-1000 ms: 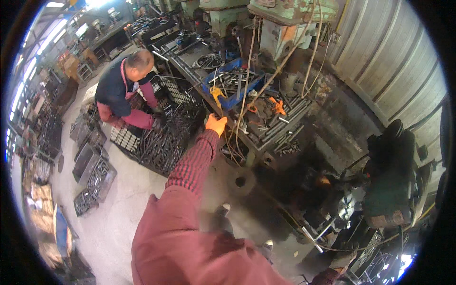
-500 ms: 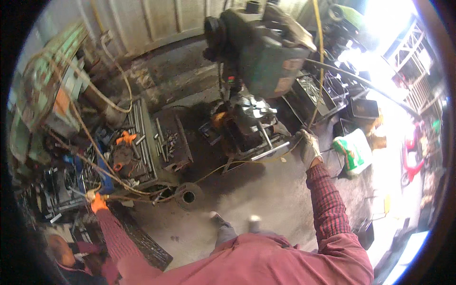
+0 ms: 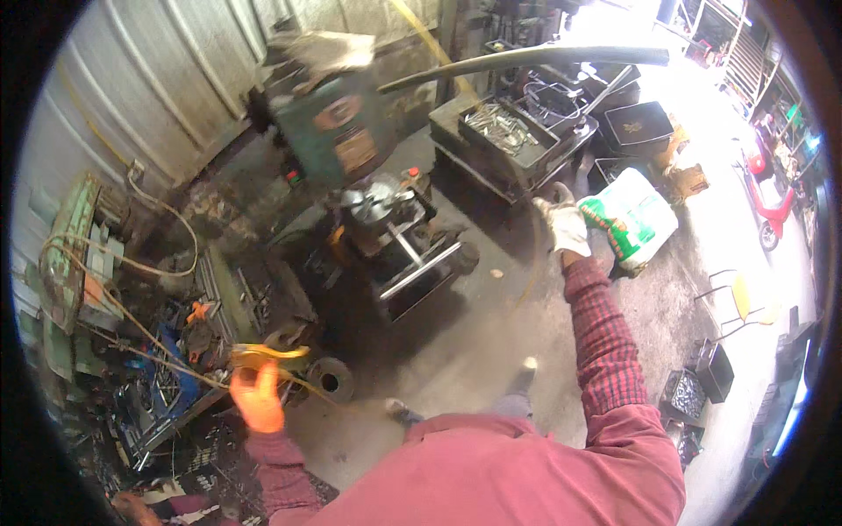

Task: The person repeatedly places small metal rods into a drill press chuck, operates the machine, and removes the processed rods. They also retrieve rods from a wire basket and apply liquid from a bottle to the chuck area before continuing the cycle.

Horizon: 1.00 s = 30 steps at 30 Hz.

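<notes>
Arms are spreading wide for balance; our left hand [image 3: 257, 399], orange-gloved, is gripping a yellow clamp-like tool [image 3: 263, 354]; our right hand [image 3: 564, 223], white-gloved, is hanging open beside the white-and-green sack [image 3: 638, 219].

Both gloved hands, left [image 3: 257, 396] and right [image 3: 564, 223], reach outward, arms spread.

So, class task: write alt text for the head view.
A person in a red shirt spreads both arms in a cluttered workshop: the left hand, orange-gloved, grips a yellow hose; the right hand, white-gloved, reaches toward a white-and-green sack.
</notes>
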Available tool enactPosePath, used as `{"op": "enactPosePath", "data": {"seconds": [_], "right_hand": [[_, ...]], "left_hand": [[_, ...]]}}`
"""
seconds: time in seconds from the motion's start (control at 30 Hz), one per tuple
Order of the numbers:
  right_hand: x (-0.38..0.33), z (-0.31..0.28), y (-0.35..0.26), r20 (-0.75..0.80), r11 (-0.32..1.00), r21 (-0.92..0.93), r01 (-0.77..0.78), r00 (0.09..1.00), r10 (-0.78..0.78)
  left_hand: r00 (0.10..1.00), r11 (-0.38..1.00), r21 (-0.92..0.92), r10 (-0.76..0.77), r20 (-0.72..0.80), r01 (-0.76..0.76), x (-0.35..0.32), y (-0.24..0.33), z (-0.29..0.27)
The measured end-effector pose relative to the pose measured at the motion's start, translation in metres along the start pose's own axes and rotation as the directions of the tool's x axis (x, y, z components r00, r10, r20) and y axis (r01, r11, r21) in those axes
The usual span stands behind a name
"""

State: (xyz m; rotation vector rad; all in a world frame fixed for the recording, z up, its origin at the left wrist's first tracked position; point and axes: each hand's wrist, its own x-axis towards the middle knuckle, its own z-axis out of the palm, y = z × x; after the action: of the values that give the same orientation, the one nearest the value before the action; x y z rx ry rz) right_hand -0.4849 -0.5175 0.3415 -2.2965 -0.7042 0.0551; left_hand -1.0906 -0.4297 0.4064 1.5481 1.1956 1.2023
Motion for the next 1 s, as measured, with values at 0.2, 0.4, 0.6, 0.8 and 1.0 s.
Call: {"op": "enactPosePath", "data": {"seconds": [0.2,0.4,0.6,0.8,1.0], "right_hand": [[-0.015,-0.073,0.068,0.261,0.728,0.682,0.07,0.907,-0.332],[-0.011,-0.155,0.085,0.255,0.469,0.875,-0.119,0.937,-0.239],[0.112,-0.178,0.118,-0.049,0.688,0.686,0.237,0.958,-0.281],[0.24,-0.139,0.142,0.208,0.353,0.916,-0.19,0.978,-0.013],[0.425,-0.073,0.177,0.186,-0.115,0.974,-0.194,0.98,-0.075]], "left_hand": [[0.93,0.971,-0.13,-0.145,0.337,0.198,-0.084,0.02,0.323],[0.818,0.946,-0.205,0.32,0.478,-0.25,-0.064,0.09,0.561],[0.529,0.727,-0.154,0.612,0.587,-0.67,-0.041,0.131,0.7],[0.599,0.681,0.034,0.618,0.509,-0.732,0.004,0.103,0.794],[0.573,0.735,-0.072,0.581,0.578,-0.674,0.094,0.062,0.911]]}}
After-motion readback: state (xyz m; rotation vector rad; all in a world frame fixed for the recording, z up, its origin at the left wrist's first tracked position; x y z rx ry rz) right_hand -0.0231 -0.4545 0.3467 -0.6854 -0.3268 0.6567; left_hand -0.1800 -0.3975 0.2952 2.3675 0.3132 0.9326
